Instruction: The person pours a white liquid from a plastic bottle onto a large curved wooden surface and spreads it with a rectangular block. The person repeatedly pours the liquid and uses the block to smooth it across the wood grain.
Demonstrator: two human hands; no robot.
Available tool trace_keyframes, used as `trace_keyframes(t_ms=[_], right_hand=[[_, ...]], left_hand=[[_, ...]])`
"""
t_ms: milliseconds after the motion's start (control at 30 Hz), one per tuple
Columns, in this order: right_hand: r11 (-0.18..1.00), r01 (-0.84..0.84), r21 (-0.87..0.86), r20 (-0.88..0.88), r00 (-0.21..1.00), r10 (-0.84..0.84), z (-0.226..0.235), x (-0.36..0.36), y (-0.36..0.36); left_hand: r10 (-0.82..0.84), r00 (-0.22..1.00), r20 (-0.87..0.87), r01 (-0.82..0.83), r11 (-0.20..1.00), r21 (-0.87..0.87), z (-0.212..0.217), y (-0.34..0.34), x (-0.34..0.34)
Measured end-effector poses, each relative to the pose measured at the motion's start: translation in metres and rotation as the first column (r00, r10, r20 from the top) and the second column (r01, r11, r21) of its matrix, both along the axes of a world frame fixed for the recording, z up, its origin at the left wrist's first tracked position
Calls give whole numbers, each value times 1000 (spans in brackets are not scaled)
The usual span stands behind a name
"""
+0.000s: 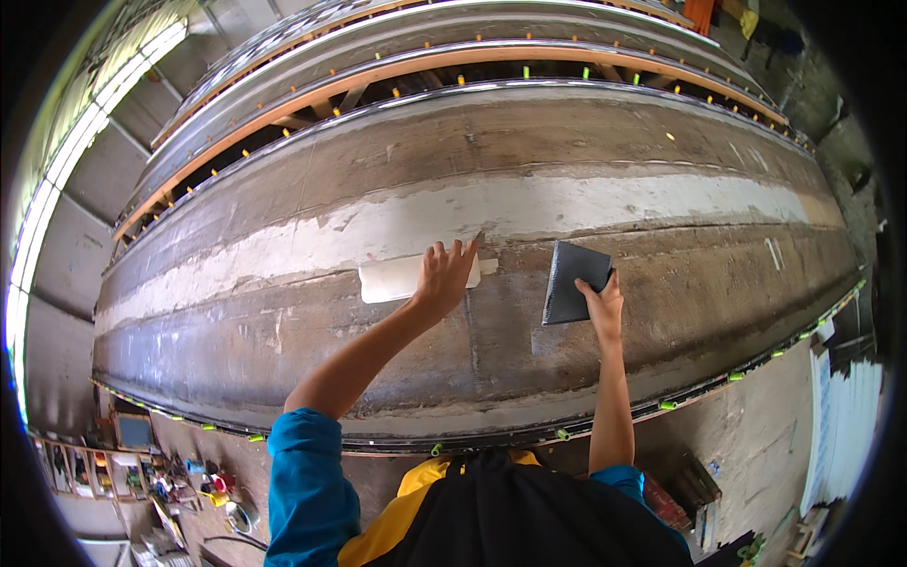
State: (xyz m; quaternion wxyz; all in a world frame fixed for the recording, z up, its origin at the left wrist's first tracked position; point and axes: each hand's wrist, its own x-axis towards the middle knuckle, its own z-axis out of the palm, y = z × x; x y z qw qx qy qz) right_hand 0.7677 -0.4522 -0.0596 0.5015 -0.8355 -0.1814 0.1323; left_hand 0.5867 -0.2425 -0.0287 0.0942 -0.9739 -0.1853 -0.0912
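L hand [446, 282] clamped on white plate [387, 281], R hand [607, 308] gripping dk grey slab [573, 281] (hands apart)

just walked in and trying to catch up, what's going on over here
A person is working at a long brown surface with a whitish band along it. The left hand holds a pale rectangular piece by the band's near edge. The right hand grips a dark grey slab, farther right; whether it touches the surface is unclear.
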Motion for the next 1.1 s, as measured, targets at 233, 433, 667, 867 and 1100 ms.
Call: trace_keyframes(t_ms=[233,433,667,867,1100], right_hand=[[991,82,105,-26,996,-80,-9,15,-29],[989,71,133,-36,997,-67,-10,28,-48],[975,5,-223,154,988,30,-4,24,-24],[788,-307,-534,197,861,469,22,-41,62],[773,-114,-624,461,745,482,-38,-105,135]], left_hand=[[3,973,-232,10,999,54,-1,-7,58],[55,961,-271,-52,998,17,-8,-9,90],[128,991,-33,-132,959,-250,27,13,49],[417,869,265,-218,806,-551,65,32,-38],[639,514,572,-119,713,-691,59,57,-156]])
